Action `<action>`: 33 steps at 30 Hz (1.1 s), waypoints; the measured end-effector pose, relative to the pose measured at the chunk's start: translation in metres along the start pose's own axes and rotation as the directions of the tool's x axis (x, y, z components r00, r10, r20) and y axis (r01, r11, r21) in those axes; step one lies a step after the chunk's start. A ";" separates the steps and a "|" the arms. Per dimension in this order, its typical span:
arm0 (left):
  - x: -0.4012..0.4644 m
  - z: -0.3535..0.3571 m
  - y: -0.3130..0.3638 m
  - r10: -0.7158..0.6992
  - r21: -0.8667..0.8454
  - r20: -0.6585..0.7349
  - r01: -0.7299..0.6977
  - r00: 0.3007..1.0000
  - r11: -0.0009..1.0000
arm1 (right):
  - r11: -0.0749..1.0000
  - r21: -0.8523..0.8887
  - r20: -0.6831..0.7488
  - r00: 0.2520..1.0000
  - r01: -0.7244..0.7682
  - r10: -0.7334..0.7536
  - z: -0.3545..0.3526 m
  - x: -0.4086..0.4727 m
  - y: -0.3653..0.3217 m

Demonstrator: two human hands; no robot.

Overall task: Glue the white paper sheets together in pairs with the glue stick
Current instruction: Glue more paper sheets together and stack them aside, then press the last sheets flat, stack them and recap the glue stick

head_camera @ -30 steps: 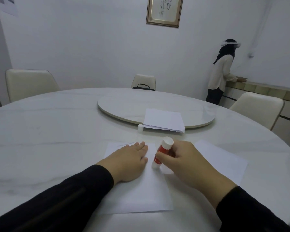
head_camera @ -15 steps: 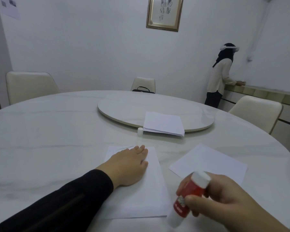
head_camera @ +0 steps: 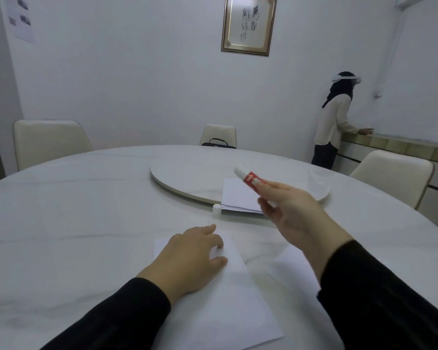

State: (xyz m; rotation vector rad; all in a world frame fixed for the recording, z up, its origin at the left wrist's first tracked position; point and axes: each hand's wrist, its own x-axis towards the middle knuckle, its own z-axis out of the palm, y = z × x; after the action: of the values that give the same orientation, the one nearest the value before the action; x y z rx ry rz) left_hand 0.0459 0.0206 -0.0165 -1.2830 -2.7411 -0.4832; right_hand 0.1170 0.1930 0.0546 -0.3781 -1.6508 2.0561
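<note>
Head view. The bench [head_camera: 61, 223] is a round, white marble-pattern top with a raised round turntable [head_camera: 187, 173] at its centre. The left hand [head_camera: 191, 258] rests palm down on a white paper sheet [head_camera: 228, 306] at the near edge, fingers loosely bent, holding nothing. The right hand [head_camera: 293, 215] is raised above the bench; its fingers pinch the red glue stick [head_camera: 254, 181], uncapped white end pointing up and left. A second sheet [head_camera: 292, 267] lies just right of the first, partly hidden by the right sleeve. A paper stack [head_camera: 238, 198] overlaps the turntable rim; a small white cap [head_camera: 216, 208] stands upright beside it.

Room: white walls, a framed picture [head_camera: 248, 24], cream chairs [head_camera: 48, 140], and a person [head_camera: 335, 122] standing at a side ledge [head_camera: 402, 145].
</note>
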 end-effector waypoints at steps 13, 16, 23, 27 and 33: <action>-0.004 -0.015 -0.013 0.117 -0.206 0.159 -0.083 0.980 0.975 | 0.735 -0.671 -0.049 0.983 0.100 -0.178 0.026 0.071 0.066; -0.002 -0.013 -0.015 0.105 -0.159 0.161 -0.080 0.981 0.984 | 0.715 -0.692 -0.057 0.981 0.095 -0.186 0.027 0.074 0.073; -0.004 -0.009 -0.018 0.052 -0.084 0.142 -0.040 0.988 0.996 | 0.728 -0.683 -0.094 0.980 0.066 -0.177 0.015 0.067 0.063; -0.007 -0.008 -0.018 -0.020 -0.062 0.147 0.030 0.989 0.998 | 0.604 -0.790 -0.092 0.952 0.108 -0.291 -0.042 0.047 0.008; -0.006 -0.006 -0.001 -0.062 0.176 0.044 0.054 0.997 0.983 | 0.023 -0.958 -0.272 0.930 -0.287 0.247 -0.148 -0.012 -0.009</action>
State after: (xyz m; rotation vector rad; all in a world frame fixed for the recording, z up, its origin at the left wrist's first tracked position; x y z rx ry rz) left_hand 0.0484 0.0141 -0.0126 -1.1916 -2.7940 -0.2115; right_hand 0.2018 0.3125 0.0276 -1.2416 -2.9510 0.5624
